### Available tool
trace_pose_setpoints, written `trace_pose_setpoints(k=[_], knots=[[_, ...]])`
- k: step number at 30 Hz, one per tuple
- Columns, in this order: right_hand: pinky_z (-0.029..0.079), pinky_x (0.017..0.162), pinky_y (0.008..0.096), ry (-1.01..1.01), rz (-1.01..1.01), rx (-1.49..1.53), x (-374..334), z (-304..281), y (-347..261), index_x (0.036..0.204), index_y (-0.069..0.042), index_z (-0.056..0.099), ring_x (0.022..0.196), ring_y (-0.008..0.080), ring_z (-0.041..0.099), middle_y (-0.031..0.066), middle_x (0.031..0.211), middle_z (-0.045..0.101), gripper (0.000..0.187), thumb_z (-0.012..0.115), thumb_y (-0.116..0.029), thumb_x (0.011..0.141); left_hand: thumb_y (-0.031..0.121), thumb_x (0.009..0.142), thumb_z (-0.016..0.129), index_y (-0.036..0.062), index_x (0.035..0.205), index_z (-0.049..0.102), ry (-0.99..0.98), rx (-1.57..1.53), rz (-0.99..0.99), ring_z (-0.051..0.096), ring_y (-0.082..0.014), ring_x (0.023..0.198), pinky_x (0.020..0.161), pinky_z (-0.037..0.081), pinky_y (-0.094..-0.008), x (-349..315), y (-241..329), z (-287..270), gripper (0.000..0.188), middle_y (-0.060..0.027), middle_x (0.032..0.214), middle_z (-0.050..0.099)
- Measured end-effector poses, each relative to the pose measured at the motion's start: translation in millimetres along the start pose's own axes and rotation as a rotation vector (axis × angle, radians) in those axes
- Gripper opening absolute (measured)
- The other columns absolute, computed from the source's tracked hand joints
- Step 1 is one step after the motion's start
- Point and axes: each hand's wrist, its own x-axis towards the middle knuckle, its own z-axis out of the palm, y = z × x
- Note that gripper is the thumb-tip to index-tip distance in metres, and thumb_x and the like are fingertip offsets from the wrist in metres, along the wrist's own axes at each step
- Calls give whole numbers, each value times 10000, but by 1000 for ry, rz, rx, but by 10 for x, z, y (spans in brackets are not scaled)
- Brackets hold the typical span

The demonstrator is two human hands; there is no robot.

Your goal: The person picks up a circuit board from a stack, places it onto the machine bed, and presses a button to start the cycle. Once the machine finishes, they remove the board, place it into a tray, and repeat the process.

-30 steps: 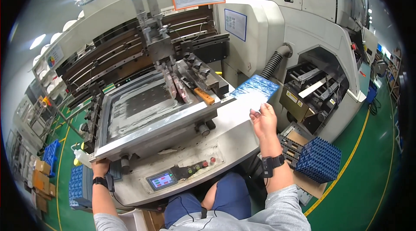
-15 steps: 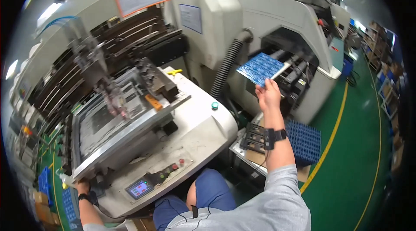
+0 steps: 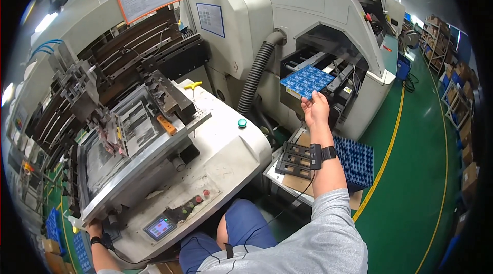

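Observation:
My right hand (image 3: 317, 108) is closed on the near edge of a blue circuit board panel (image 3: 307, 80), thumb and fingers pinching it. The panel is held out at the open bay (image 3: 328, 48) of the large machine, over or beside its rails; whether it rests on them I cannot tell. At lower left, my left hand (image 3: 94, 229) is by the near left corner of the metal screen frame (image 3: 138, 163) on the white printing machine. The fingers of that hand are hidden by the frame and the machine's parts.
A ribbed black hose (image 3: 255, 76) runs between the machines. A green button (image 3: 242, 123) and a small touch screen (image 3: 160, 228) sit on the white worktop (image 3: 215, 163). Below my right forearm are a black slotted tray (image 3: 296, 160) and a blue rack (image 3: 357, 163).
My view has turned slightly, so the machines appear farther left. My right hand still holds the panel, which now looks flatter and a little lower over the bay. My left hand stays by the frame corner.

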Motion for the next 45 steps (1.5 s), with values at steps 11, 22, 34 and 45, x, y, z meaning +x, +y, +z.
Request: trace_pose_setpoints(k=[11,22,34,45], knots=[[534,578,322,13,49,44,73,-98,33,1153,-83,501,691,209,636,55,896,562,206,575,-199,1000,247,941,521,18,1051,671,134,115,106,627,-443,1005,855,494,-507,-7,-277,16,295,-253,1025,679],[544,604,310,161,59,127,430,-193,-61,1104,-80,548,717,202,634,60,911,574,176,608,-195,985,267,928,569,17,1052,677,98,-57,12,626,-440,1009,835,495,-484,-70,-125,-96,299,-242,1030,682],[587,777,398,226,15,294,658,-232,-59,1142,-14,522,860,269,683,112,1009,618,204,585,-135,990,249,938,566,11,1073,670,71,17,58,625,-436,1001,852,487,-482,-17,-221,40,292,-238,1036,682],[555,642,338,32,164,145,-267,-245,478,881,-76,595,705,205,639,39,772,650,148,611,-211,940,257,861,611,68,1017,715,181,4,3,660,-389,957,817,516,-475,-176,218,-141,266,-174,990,709]])
